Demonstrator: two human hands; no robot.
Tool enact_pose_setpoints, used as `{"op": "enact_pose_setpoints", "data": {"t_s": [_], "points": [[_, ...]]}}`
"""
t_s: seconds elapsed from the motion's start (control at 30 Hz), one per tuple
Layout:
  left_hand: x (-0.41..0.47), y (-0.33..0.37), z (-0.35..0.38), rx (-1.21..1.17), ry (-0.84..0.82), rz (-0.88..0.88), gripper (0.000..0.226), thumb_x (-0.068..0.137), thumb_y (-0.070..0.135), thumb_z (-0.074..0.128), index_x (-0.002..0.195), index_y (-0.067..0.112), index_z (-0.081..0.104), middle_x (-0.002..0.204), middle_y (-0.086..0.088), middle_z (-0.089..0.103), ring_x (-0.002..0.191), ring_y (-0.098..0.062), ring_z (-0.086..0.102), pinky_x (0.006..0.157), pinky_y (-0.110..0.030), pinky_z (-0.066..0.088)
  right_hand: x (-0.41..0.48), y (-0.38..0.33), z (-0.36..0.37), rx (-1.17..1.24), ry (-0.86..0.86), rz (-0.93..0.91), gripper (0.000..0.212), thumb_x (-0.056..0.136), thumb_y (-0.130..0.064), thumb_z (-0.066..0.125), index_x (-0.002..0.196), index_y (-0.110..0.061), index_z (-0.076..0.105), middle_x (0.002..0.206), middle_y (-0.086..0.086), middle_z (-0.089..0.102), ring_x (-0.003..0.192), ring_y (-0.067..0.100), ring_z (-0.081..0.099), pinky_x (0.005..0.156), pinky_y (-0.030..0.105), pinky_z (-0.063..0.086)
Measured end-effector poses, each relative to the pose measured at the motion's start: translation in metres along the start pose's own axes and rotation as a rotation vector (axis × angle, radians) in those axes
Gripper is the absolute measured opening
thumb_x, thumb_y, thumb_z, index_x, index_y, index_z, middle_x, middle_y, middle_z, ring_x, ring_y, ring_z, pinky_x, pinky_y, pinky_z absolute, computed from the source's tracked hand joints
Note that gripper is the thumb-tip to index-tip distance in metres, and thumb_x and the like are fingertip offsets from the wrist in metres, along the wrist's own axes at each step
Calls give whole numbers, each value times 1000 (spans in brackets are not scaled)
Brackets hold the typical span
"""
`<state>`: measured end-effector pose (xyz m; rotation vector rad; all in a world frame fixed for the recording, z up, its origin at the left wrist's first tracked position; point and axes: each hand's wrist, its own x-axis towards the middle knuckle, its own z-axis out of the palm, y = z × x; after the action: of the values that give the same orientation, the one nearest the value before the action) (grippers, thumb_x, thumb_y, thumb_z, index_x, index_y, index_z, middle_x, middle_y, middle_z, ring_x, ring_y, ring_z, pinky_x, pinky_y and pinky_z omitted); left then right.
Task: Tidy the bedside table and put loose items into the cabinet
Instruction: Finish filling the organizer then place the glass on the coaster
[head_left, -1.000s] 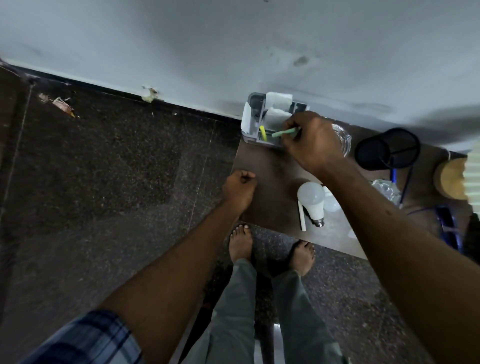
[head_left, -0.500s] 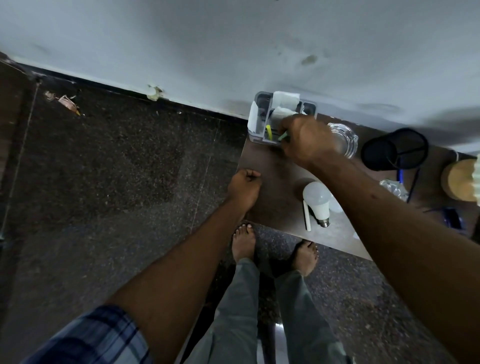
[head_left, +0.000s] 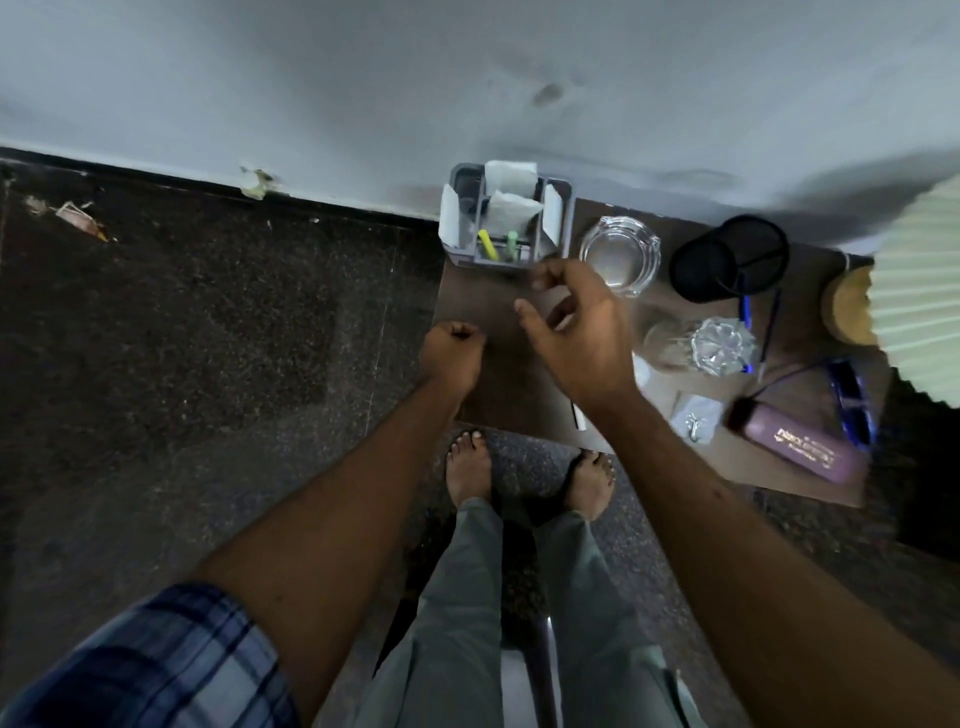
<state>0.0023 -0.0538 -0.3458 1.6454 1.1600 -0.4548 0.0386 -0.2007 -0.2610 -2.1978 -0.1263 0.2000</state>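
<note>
Right hand (head_left: 582, 332) hangs above the bedside table (head_left: 498, 374) w/ fingers spread and loosely curled, thumb apart from the rest — nothing in it, touching nothing that can be seen. Left hand (head_left: 453, 352) is balled into a fist at the table's left edge, knuckles at the corner; whether it presses on the wood or holds anything inside can't be told. Nearest on the table, toward the front right: a purple case (head_left: 800, 447) lying flat, a small clear packet (head_left: 696, 423) just left of it, blue-framed glasses (head_left: 852, 405) to its right. A thin white stick (head_left: 577, 418) peeks out by the right wrist at the front edge. Mid-table, a cut-glass piece (head_left: 722, 345) sits near two blue pens (head_left: 745, 312). Farther back, a clear glass ashtray (head_left: 621, 254) just beyond the right fingertips, a black mesh cup (head_left: 727, 257) right of it, a cork-topped jar (head_left: 847, 306) partly behind a pleated lampshade (head_left: 919, 301). At the far left corner vs. the wall — a grey organizer (head_left: 506, 221) w/ white papers, plus a yellow marker (head_left: 487, 243) and a green marker (head_left: 511, 243) upright in its front slot.
</note>
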Motion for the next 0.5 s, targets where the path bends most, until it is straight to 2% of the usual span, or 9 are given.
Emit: {"op": "enact_pose_setpoints", "data": {"t_s": [0.07, 0.13, 0.23, 0.4, 0.5], "points": [[-4, 0, 1, 22, 28, 36, 11, 89, 17, 68, 97, 10, 72, 102, -18, 75, 98, -36, 70, 89, -47, 58, -18, 6, 4, 51, 55, 59, 26, 84, -36, 74, 106, -37, 59, 100, -15, 63, 75, 4, 61, 67, 20, 50], [-11, -2, 3, 76, 45, 88, 8, 90, 17, 68, 96, 14, 70, 103, -13, 75, 99, -31, 70, 89, -39, 57, -37, 12, 8, 106, 126, 153, 23, 84, -38, 75, 100, -40, 59, 95, -16, 65, 78, 3, 62, 69, 25, 55], [-22, -6, 8, 138, 60, 125, 11, 90, 18, 68, 100, 15, 70, 106, -9, 75, 100, -26, 69, 90, -37, 55, -64, 24, 14, 106, 136, 253, 18, 86, -40, 74, 96, -30, 63, 93, -11, 68, 80, 8, 65, 70, 38, 58], [-46, -15, 22, 224, 8, 187, 20, 89, 19, 68, 108, 15, 73, 105, -4, 75, 98, -20, 69, 79, -23, 47, -105, 46, 14, -11, 178, 359, 20, 86, -42, 73, 92, -24, 68, 89, -10, 69, 76, 8, 66, 70, 36, 58], [-61, -24, 34, 248, -44, 236, 23, 88, 15, 69, 110, 13, 73, 104, -5, 75, 98, -21, 70, 85, -27, 52, -128, 62, 16, -79, 156, 496, 23, 85, -47, 72, 94, -26, 67, 90, -10, 71, 79, 13, 69, 73, 40, 58]]}}
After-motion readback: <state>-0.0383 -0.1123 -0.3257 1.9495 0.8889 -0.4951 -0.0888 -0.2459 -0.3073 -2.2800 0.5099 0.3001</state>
